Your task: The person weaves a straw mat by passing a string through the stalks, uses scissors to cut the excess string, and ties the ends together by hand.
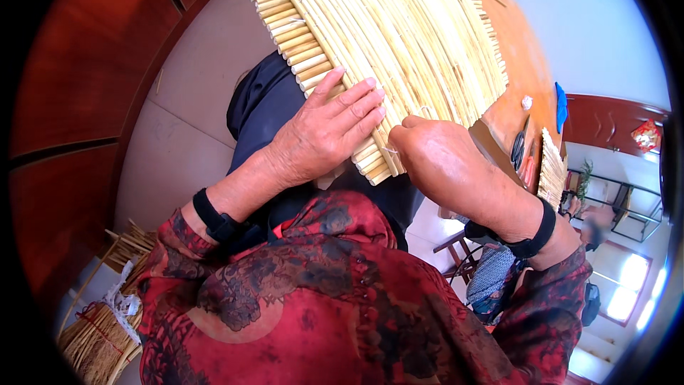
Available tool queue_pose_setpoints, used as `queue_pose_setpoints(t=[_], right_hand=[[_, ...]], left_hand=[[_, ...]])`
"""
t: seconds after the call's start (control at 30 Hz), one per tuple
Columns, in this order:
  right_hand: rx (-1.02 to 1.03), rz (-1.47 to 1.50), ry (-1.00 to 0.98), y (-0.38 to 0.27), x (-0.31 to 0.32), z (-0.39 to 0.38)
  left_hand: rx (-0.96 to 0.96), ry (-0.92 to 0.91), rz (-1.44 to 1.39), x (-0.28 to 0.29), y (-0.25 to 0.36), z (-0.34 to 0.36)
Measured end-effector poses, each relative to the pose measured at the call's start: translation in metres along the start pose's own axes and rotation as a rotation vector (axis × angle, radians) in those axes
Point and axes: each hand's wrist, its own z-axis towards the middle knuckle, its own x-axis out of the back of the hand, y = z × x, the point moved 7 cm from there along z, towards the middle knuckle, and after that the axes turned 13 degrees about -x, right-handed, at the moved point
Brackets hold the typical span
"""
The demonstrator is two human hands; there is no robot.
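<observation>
A mat of pale yellow stalks (399, 36) lies over the table edge and my lap, its stalks tied side by side. Another layer of stalks crosses beneath, and their cut ends (303, 57) stick out along the left border. My left hand (317, 132) rests on this border near the mat's close corner, fingers stretched out over the stalks. Just to the right, my right hand (445, 160) is closed at the mat's near edge, fingers curled under and mostly hidden. A bit of white thread (390, 150) shows beside it; whether the fingers grip it is unclear.
On the orange-brown table (524, 78) at right are a small white ball (526, 103), a blue item (561, 107), black-handled scissors (519, 150) and an orange-handled tool (528, 170). Another stalk piece (551, 171) lies beyond. A tied stalk bundle (100, 335) stands lower left. Another person sits at right.
</observation>
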Motion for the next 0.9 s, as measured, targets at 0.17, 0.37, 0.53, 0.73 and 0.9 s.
queue_pose_setpoints(t=[0.17,0.37,0.53,0.73,0.9], right_hand=[[-0.075,-0.051,0.007,-0.005,0.011,-0.011],[-0.071,-0.216,-0.025,-0.011,0.019,-0.021],[-0.077,-0.355,-0.008,-0.015,0.010,-0.024],[-0.089,-0.332,0.084,-0.012,0.013,-0.027],[-0.026,-0.344,0.122,-0.015,0.021,-0.024]], left_hand=[[-0.020,0.021,-0.065,0.003,-0.001,-0.006],[-0.021,0.060,-0.114,0.007,0.001,-0.008],[-0.023,0.044,-0.085,0.005,0.003,-0.009],[-0.046,0.024,-0.063,0.005,0.004,-0.008],[-0.094,0.043,-0.013,0.012,0.002,-0.008]])
